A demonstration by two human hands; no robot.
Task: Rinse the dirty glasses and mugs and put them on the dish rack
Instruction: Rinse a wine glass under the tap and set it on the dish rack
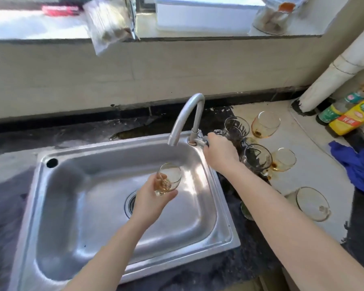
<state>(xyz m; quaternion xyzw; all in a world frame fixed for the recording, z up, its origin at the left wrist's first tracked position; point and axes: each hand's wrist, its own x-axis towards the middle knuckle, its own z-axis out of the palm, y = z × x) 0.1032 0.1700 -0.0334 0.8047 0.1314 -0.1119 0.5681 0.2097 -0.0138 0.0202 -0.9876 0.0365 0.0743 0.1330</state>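
Left hand (149, 198) grips a small glass (169, 177) low on the bowl, fingers and thumb curled round it, mouth tilted up toward the spout. It is held over the sink (135, 140), just below and in front of the tap (189, 110) outlet, with amber dregs in the bottom. Right hand (219, 152) is at the handle (200, 141) by the tap base, fingers curled on it. No stream visible from the spout, so likely about to turn water on. Step looks like rinse of this glass; task early, the others look unwashed.

Handling: glass is light, rigid, thin-walled, fragile. It will go slick once wet and the steel basin is hard, so a slip means chips. Best hold is round the lower bowl as now, not by the rim.

Right of the sink on the counter (303, 127) is a cluster of dirty glasses (265, 123), packed close, several amber with brown residue. One big glass (311, 203) sits nearer, apart from the cluster. Right forearm passes just beside them, knock risk. Blue cloth (357, 164) and bottles (353, 118) further right. Rack not in view
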